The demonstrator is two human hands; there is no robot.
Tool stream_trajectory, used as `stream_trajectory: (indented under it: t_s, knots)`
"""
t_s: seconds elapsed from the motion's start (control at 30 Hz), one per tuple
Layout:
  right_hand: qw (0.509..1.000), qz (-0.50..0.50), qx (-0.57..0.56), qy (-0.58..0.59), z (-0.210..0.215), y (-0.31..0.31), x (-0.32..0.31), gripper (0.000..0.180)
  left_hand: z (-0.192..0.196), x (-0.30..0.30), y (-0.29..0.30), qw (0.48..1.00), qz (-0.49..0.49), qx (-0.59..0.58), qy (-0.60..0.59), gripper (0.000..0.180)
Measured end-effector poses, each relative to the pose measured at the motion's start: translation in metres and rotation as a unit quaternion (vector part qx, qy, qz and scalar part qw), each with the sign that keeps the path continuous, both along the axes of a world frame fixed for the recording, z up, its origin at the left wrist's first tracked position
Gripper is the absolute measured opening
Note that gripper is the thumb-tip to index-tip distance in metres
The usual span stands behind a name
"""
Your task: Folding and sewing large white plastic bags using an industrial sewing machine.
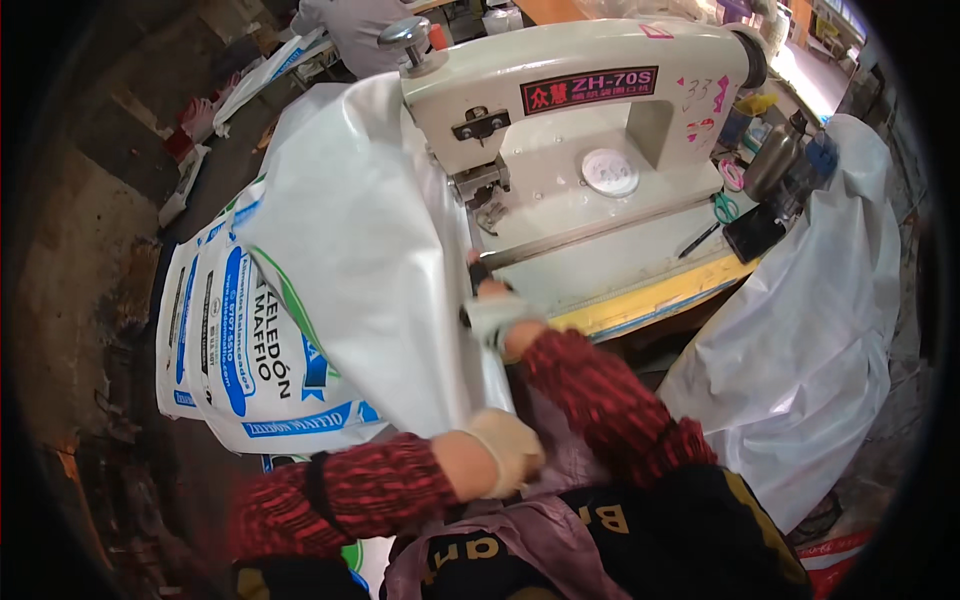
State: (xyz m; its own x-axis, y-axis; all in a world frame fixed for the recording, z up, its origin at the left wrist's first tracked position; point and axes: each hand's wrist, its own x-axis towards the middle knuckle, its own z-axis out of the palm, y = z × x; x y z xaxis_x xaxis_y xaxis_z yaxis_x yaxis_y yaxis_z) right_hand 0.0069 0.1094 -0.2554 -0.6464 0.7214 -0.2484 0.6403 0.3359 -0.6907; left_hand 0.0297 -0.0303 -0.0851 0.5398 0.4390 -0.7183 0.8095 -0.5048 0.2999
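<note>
A large white woven sack (375, 260) with blue, green and black print drapes along the left side of a cream-coloured sewing machine (590, 75). Its right edge runs past the presser foot (492, 215). My right hand (497, 312), in a pale glove with dark wraps on the fingers, closes on that edge just in front of the foot. Nearer my body, my left hand (507, 452), also gloved, is curled into a fist at the sack's near corner. Its fingertips are partly hidden and a little blurred. Red-and-black knitted sleeves cover both forearms.
On the machine table's right lie a black pen (699, 240), green-handled scissors (725, 207), a phone (754, 233) and a metal bottle (776, 157). White sheeting (800, 350) hangs over the right side. A person in grey (358, 32) works beyond the machine.
</note>
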Motion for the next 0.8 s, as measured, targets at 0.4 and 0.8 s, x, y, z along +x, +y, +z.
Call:
stream_trajectory:
  t_s: [0.4, 0.8]
  knots:
    - [0.993, 0.031, -0.034, -0.107, 0.079, -0.048, 0.077, 0.073, 0.056, -0.061, -0.004, 0.997, 0.058, -0.041, -0.015, 0.024]
    - [0.996, 0.008, -0.015, -0.092, 0.056, -0.012, 0.035, 0.068, -0.006, -0.008, 0.039, 0.997, 0.028, -0.053, -0.054, 0.023]
